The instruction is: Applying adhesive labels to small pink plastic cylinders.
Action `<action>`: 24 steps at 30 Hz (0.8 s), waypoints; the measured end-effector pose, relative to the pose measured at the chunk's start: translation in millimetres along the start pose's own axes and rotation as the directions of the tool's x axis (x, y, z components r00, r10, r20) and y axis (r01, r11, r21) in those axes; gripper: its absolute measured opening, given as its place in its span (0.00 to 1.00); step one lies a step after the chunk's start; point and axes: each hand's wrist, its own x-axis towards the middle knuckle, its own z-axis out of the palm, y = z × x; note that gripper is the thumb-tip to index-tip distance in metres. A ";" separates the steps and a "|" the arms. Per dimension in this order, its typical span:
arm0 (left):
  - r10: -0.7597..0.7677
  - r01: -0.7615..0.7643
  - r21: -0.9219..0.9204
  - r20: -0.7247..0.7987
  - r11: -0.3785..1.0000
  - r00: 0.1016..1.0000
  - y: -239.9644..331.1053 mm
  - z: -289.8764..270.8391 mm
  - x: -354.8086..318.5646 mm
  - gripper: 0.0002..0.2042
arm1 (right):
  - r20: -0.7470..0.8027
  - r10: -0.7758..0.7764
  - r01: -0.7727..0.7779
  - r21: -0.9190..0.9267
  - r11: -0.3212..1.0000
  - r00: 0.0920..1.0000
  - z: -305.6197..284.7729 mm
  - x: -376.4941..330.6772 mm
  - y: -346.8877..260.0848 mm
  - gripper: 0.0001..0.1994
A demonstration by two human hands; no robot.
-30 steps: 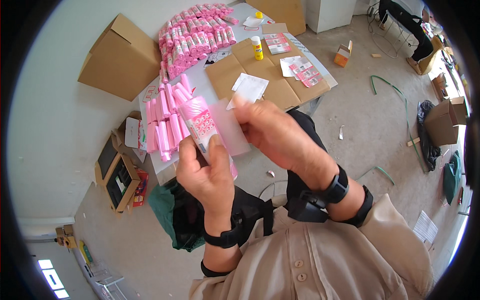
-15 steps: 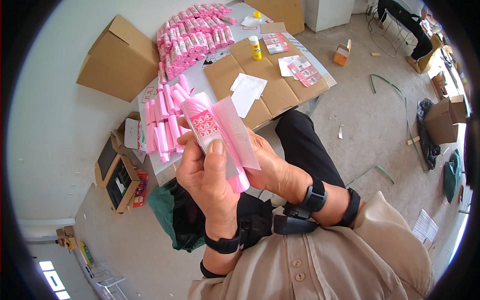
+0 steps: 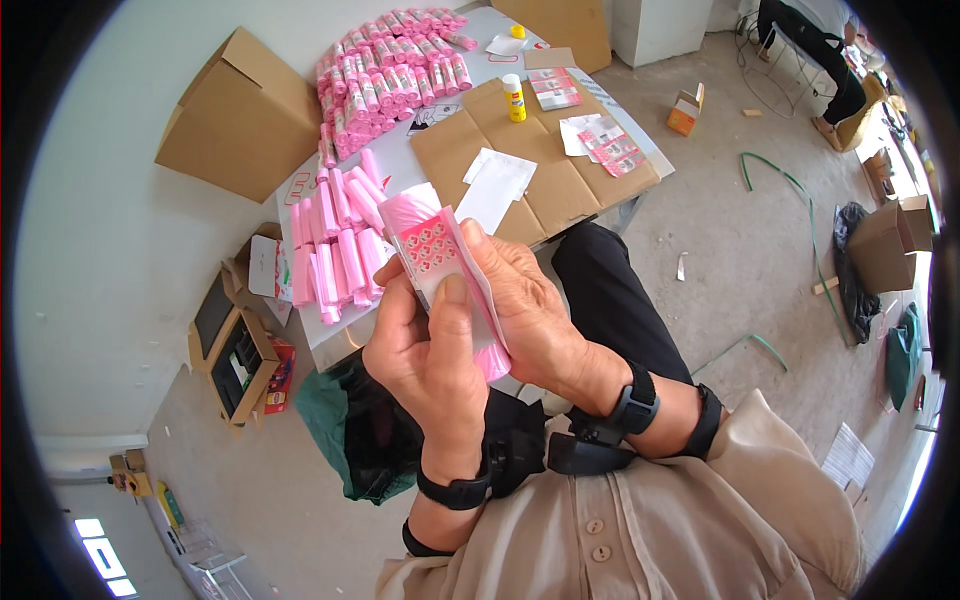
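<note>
Both hands hold a pink plastic roll (image 3: 410, 205) tilted in front of me, above the near edge of the table. A paper label (image 3: 432, 248) with a red patterned end lies around it. My left hand (image 3: 430, 360) is closed on the roll, its thumb pressing on the label. My right hand (image 3: 530, 310) grips the other side, thumb along the label's edge; its other fingers are partly hidden. Beyond the hands lie bare pink rolls (image 3: 325, 235) in a loose heap. A large stack of labelled pink rolls (image 3: 385, 85) fills the table's far left.
Flattened cardboard (image 3: 445, 145) covers the table's right part, bearing a yellow glue stick (image 3: 514, 100), white paper (image 3: 497, 190) and printed labels (image 3: 614, 150). A cardboard box (image 3: 240, 120) stands at the left. A green bag (image 3: 335, 425) hangs below the table. Another person (image 3: 835, 65) sits far right.
The label's loose flap, raised before, now lies folded against the roll under my right thumb. My hands and the roll have shifted slightly right.
</note>
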 end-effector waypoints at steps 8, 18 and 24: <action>-0.013 0.017 -0.183 0.020 0.983 1.000 -1.7 -0.8 0.3 0.13 | 0.113 0.066 -0.080 0.128 0.988 0.991 1.3 3.0 -3.9 0.29; -0.023 0.027 -0.244 0.018 0.969 1.000 -4.6 1.5 -1.2 0.13 | 0.196 0.062 -0.114 0.265 0.958 0.979 -6.6 6.8 -0.5 0.27; 0.023 -0.018 -0.216 0.022 0.976 0.999 -7.0 0.8 -1.9 0.12 | 0.201 0.063 -0.112 0.241 0.964 0.978 -5.0 7.3 -8.1 0.23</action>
